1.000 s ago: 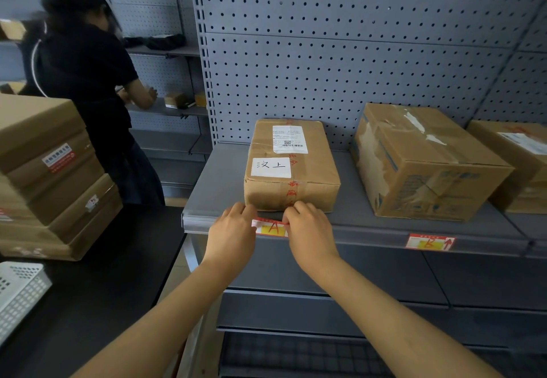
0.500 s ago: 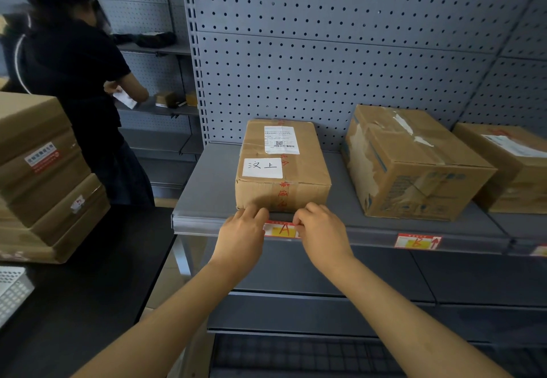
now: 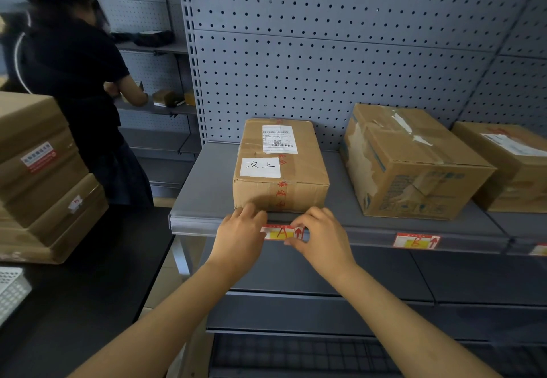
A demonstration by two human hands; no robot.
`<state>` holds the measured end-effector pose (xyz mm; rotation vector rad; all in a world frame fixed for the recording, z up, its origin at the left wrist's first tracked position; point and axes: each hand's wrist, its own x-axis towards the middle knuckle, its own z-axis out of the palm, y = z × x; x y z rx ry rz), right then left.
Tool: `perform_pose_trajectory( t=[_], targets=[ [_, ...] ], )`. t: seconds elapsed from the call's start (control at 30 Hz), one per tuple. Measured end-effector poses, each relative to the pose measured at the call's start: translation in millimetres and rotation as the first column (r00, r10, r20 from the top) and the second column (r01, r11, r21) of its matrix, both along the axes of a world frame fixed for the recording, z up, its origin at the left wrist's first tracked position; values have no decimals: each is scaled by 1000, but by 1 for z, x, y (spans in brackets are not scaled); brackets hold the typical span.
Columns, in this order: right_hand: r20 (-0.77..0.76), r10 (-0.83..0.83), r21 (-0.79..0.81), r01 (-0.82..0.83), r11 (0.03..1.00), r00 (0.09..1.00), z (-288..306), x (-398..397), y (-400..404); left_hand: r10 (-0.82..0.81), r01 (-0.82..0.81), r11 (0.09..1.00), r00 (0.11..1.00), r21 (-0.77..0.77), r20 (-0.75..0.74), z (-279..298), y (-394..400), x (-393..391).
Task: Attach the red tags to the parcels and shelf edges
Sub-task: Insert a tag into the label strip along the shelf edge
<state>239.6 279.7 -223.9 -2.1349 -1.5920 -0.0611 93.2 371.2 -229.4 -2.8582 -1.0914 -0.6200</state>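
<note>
A red and yellow tag marked "A" lies against the front edge of the grey shelf. My left hand covers the tag's left end. My right hand pinches its right end between thumb and fingers. Directly behind the tag stands a brown parcel with a white handwritten label. Further right on the same edge is a second red tag, below a larger parcel. A third parcel sits at the far right.
Stacked cardboard boxes rest on a black table at the left, with a white basket at its edge. A person in dark clothes works at a shelf behind. Pegboard backs the shelf; lower shelves run beneath.
Both hands stay on the "A" tag at the shelf edge. They have spread slightly apart, so more of the tag and its arrow shows. The camera has shifted a little.
</note>
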Motion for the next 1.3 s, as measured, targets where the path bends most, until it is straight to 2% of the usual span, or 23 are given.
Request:
perform_pose_trajectory(
  t=[0.37, 0.57, 1.03, 1.17, 1.23, 1.3],
  targets=[
    [12, 16, -4, -15, 1000, 1000, 0, -2, -3, -40, 43, 998, 995, -36, 94, -8, 1, 2],
    [83, 27, -27, -24, 999, 996, 2, -6, -2, -33, 39, 997, 994, -60, 100, -10, -1, 3],
    [98, 13, -8, -13, 1000, 995, 4, -11, -8, -33, 33, 998, 999, -60, 5, 5, -6, -6],
    [63, -21, 1, 21, 1000, 998, 13, -12, -13, -4, -7, 993, 995, -115, -95, 18, -5, -13],
    [33, -26, -13, 26, 1000, 999, 18, -12, -15, -7, -24, 973, 991, -231, -133, 30, 0, -18],
    [-9, -28, 17, 28, 999, 1000, 27, -13, -16, -43, -4, 960, 986, -279, -160, 46, 9, -23]
  ],
)
